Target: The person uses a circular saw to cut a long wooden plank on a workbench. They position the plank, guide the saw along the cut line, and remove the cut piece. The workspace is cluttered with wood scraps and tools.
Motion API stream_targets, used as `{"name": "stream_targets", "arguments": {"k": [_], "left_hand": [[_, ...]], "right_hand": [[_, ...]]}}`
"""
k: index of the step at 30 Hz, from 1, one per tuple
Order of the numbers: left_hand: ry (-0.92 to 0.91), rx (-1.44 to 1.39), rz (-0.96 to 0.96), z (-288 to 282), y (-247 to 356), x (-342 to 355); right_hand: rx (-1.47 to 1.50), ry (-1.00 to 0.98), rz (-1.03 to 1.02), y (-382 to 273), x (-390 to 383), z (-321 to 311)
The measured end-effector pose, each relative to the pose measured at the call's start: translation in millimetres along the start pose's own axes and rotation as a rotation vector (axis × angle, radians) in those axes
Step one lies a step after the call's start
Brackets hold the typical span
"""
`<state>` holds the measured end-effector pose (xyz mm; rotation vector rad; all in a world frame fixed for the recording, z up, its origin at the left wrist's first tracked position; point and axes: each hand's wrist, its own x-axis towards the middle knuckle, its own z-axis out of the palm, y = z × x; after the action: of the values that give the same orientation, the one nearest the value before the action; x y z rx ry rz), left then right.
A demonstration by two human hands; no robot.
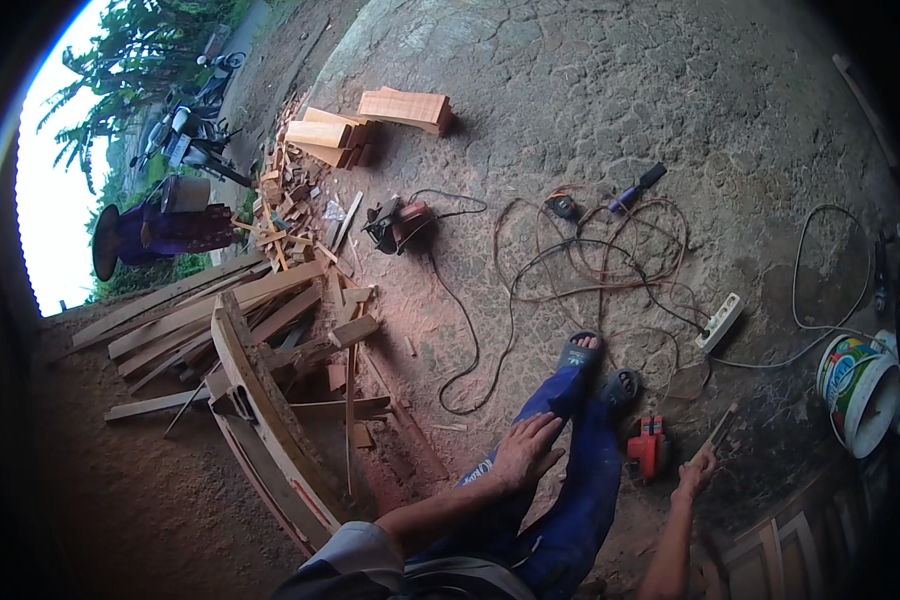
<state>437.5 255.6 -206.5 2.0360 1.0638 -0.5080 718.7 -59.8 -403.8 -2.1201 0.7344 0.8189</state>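
Note:
My left hand is held over my blue trouser leg, its fingers apart and nothing in them. Whether it touches the cloth I cannot tell. Lower right, my right hand is closed round a slim, brownish stick-like tool, which points up and away; its exact kind is too small to make out. Just left of that hand a red-and-black power tool rests on the ground by my sandalled feet.
A corded power tool, power strip, tangled cord and purple-handled tool lie ahead. Cut wood blocks and long boards fill the left. A paint bucket is right. A person stands far left near a motorcycle.

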Motion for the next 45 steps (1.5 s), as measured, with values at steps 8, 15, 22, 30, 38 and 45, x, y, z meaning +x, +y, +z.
{"name": "stream_targets", "arguments": {"k": [8,15,22,30,38,45], "left_hand": [[0.045,-1.237,-0.374,-42.9,-16.5,-31.8],[0.665,-1.83,-0.524,-95.7,-153.5,-78.6],[1.076,-1.544,-0.899,-117.2,-317.6,-84.4],[0.908,-1.355,-0.93,-155.8,-397.4,-109.2],[0.747,-0.746,-0.82,-116.4,-422.7,-106.7],[0.717,-1.406,-0.824,-145.3,-463.9,-112.0]], "right_hand": [[-0.591,-0.822,-1.104,-131.7,-270.2,92.9],[-0.836,-1.682,-1.099,-162.9,-432.6,233.5],[-1.087,-1.756,-0.738,-127.3,-519.4,454.0],[-1.985,-1.098,-2.017,-28.1,-474.3,789.4],[-2.106,-0.579,-2.622,23.3,-391.2,946.7],[-2.671,-0.528,-1.879,50.2,-355.1,1019.6]]}}
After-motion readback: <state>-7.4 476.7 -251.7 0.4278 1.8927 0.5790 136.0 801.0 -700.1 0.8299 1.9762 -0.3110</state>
